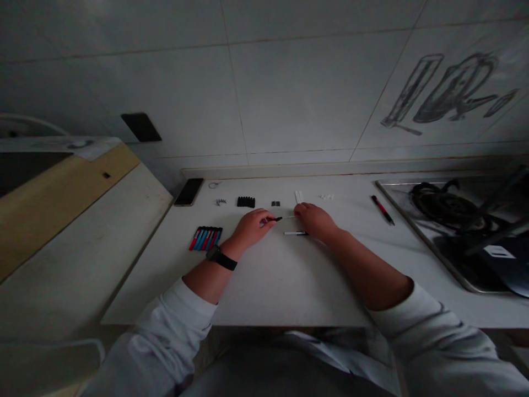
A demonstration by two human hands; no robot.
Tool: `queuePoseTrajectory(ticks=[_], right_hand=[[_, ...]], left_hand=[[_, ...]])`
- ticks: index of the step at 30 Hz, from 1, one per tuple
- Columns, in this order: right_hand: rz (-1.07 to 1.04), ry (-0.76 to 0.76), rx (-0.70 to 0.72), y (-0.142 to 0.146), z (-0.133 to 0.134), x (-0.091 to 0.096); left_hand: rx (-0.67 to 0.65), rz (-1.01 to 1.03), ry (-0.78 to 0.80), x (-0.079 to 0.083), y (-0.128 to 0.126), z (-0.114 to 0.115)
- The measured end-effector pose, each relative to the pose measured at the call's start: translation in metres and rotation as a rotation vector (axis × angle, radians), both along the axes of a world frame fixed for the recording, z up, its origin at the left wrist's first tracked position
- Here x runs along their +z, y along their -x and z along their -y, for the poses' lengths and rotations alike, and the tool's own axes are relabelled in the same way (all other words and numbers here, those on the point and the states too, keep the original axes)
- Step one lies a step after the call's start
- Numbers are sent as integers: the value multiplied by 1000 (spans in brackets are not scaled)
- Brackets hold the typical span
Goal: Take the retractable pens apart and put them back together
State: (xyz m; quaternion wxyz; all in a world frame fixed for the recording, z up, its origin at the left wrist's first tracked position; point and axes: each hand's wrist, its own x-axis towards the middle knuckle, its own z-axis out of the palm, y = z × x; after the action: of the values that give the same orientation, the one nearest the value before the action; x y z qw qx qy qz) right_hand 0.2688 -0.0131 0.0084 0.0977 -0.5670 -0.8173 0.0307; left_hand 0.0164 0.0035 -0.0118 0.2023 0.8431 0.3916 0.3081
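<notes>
Over the middle of the white counter, my left hand (253, 226) pinches a small black pen piece (278, 219) that points to the right. My right hand (313, 218) has its fingers closed on a thin, pale pen refill (290, 216), whose left end lies close to the black piece; whether they touch is too small to tell. Just below my right hand lies a white-and-black pen barrel (293, 233). Beyond its fingertips are several white refills (298, 196) side by side. A row of black pen pieces (246, 202) and tiny dark parts (275, 203) lie above my left hand.
Several red and blue pens (205, 238) lie beside my left wrist. Small springs (221, 202), a ring (214, 185) and a phone (189, 192) are behind them. White bits (327, 197) and a red-black pen (382, 210) lie rightward, before a gas stove (450, 264).
</notes>
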Motion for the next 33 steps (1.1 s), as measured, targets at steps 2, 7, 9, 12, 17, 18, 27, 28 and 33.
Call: queuePoseTrajectory(ticks=[2, 7, 9, 12, 17, 18, 27, 28, 33], right_hand=[[-91, -25, 18, 2, 1, 4], [-233, -119, 107, 4, 5, 7], [-266, -145, 131, 4, 6, 6], [-293, -154, 155, 3, 6, 6], [-278, -146, 179, 4, 7, 8], [-274, -146, 180, 4, 7, 9], [-303, -186, 292, 4, 4, -1], [-315, -197, 313, 5, 3, -3], [-385, -222, 359, 11, 3, -9]], left_hand=[[35, 11, -12, -1, 1, -2], [86, 7, -28, 0, 1, -2], [89, 4, -43, 1, 1, -2], [91, 2, -63, 1, 1, -1], [91, 14, -69, 2, 1, -1], [88, 17, -69, 2, 1, -1], [46, 31, -104, 7, -2, 2], [38, 28, -107, 7, -2, 3], [17, 20, -110, 11, -5, 6]])
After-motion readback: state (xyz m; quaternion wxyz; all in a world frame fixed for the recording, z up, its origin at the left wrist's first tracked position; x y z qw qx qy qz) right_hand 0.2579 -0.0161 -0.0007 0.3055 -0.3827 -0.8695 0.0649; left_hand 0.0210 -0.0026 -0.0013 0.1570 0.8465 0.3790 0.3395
